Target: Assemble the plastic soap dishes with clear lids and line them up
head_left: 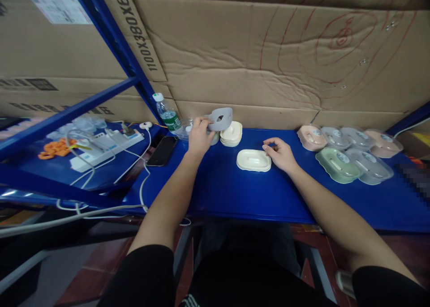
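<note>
My left hand (199,137) grips a grey tray (220,118), lifted above the cream stack (231,134). My right hand (281,154), fingers curled, touches the cream dish (253,160), whose long axis runs left-right between both hands, nearer the right.

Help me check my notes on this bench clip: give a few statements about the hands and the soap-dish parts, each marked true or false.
1. The left hand holds a grey plastic tray piece lifted off the blue metal bench. True.
2. The right hand grips the clear plastic water bottle. False: it rests beside the cream oval plastic dish; the bottle stands untouched at the back.
3. A black smartphone lies flat, left of the left hand. True.
4. The wrapped pastel dishes sit on the bench's left end. False: they are at the right end.
5. A stack of cream trays sits behind the cream dish. True.
</note>
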Available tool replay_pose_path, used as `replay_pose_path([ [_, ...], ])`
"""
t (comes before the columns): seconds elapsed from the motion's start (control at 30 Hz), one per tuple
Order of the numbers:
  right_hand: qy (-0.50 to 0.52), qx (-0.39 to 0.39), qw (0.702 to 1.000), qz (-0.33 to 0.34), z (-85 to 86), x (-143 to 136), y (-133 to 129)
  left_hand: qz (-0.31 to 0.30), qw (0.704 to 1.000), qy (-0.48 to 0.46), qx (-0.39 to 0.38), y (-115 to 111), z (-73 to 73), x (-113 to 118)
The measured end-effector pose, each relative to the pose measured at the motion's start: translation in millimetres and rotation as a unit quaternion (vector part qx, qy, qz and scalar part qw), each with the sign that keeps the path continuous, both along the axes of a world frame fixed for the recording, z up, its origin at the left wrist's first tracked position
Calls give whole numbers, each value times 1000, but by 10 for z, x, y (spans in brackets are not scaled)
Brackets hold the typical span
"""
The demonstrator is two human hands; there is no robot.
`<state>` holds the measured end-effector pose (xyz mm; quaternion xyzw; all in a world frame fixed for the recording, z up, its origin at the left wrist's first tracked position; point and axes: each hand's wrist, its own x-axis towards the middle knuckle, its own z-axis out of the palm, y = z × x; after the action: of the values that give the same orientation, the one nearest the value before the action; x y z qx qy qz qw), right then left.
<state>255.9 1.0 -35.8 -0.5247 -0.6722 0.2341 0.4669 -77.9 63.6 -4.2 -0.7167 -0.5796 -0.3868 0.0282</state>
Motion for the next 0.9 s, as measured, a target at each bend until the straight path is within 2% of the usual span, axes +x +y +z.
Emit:
replay_pose_path([
  [0.13, -7, 5, 1000, -2, -4, -3, -5, 40, 998, -25, 37, -18, 75, -128],
  [0.27, -14, 13, 1000, -2, -10, -3, -3, 93, 995, -21, 14, -32, 138, -215],
  [0.43, -28, 34, 999, -5, -18, 1, -4, 108, 993, -4, -51, -36, 138, -135],
  [0.57, -52, 53, 997, 1, -18, 10, -7, 111, 991, 3, -68, -38, 126, -71],
  [0.9, -199, 72, 971, 113, -51, 69, 29, 100, 988, 13, -120, -102, 158, -12],
])
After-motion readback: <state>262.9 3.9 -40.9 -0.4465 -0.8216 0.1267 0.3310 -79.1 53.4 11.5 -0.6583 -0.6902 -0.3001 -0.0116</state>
